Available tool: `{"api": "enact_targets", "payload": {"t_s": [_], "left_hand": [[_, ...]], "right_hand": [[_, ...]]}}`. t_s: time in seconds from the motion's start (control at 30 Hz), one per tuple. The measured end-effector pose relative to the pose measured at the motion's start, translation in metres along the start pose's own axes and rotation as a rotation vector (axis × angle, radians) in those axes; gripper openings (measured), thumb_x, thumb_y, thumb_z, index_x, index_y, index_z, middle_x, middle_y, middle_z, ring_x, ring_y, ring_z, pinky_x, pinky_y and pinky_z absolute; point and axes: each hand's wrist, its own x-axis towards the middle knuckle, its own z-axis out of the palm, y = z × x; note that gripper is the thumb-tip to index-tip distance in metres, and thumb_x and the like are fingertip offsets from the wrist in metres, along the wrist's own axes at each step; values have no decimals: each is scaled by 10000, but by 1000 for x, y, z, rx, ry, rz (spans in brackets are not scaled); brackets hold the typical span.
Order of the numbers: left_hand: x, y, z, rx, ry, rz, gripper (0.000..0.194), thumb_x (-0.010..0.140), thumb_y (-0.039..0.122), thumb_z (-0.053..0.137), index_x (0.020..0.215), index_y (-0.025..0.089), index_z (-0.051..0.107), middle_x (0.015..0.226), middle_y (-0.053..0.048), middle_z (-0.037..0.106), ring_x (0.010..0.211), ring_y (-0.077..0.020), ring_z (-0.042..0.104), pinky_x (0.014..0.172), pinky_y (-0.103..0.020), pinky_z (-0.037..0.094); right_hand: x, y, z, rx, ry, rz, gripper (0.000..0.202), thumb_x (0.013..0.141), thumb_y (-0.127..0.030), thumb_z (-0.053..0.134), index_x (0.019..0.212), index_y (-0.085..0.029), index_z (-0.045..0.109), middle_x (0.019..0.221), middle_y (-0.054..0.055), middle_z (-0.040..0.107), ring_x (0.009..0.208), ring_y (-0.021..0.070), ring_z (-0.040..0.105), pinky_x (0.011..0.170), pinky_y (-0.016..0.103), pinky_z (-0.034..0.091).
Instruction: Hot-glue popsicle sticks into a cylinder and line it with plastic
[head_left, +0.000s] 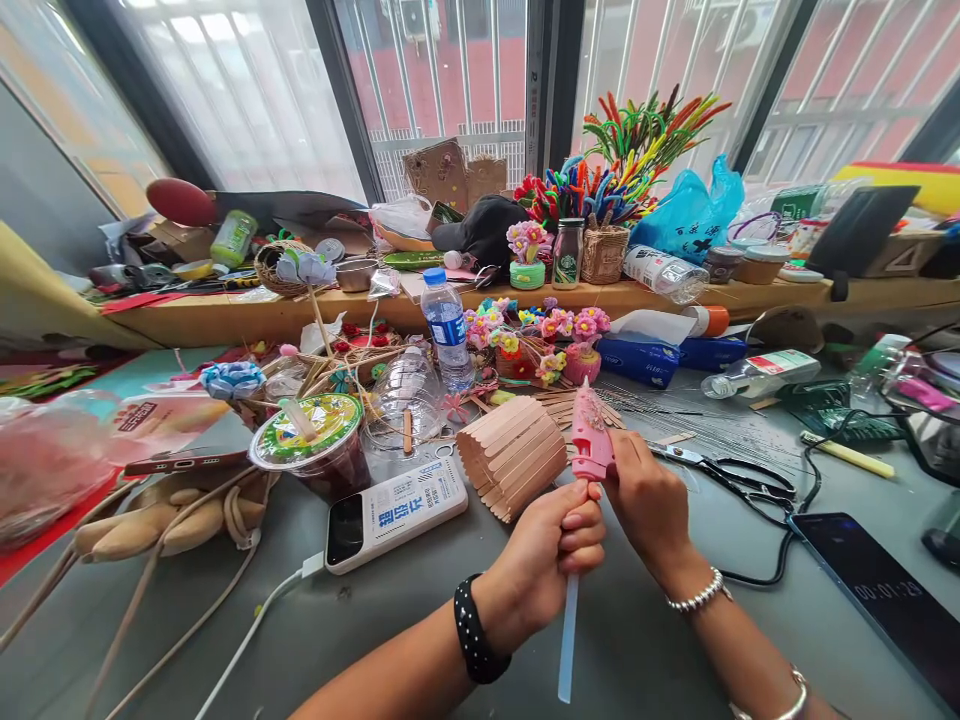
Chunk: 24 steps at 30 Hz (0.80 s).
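My right hand is wrapped round a pink hot glue gun, whose nozzle points up and away. Below it, my left hand grips a long translucent glue stick in a fist. The stick's upper end meets the rear of the gun; the exact join is hidden by my fingers. Just left of the gun, a round holder made of wooden craft sticks lies tilted on its side on the grey table.
Left of my hands are a power bank with a white cable and a lidded drink cup. To the right lie scissors, a black cord and a phone. A water bottle and pink flowers stand behind.
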Motion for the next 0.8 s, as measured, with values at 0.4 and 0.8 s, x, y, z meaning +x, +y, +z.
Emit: {"api": "enact_targets", "payload": {"t_s": [0.4, 0.8], "left_hand": [[-1, -11, 1, 108, 46, 48, 168, 798, 250, 519, 723, 105, 476, 520, 68, 332, 383, -5, 248, 371, -132, 179], [0, -9, 6, 153, 60, 86, 203, 744, 277, 557, 697, 129, 427, 483, 94, 292, 362, 3, 180, 364, -141, 121]], "right_hand": [[1, 3, -2, 15, -33, 61, 204, 805, -218, 399, 944, -142, 527, 819, 52, 602, 552, 116, 542, 434, 214, 281], [-2, 2, 1, 49, -34, 64, 212, 810, -262, 423, 954, -133, 510, 842, 47, 602, 555, 117, 539, 428, 210, 297]]}}
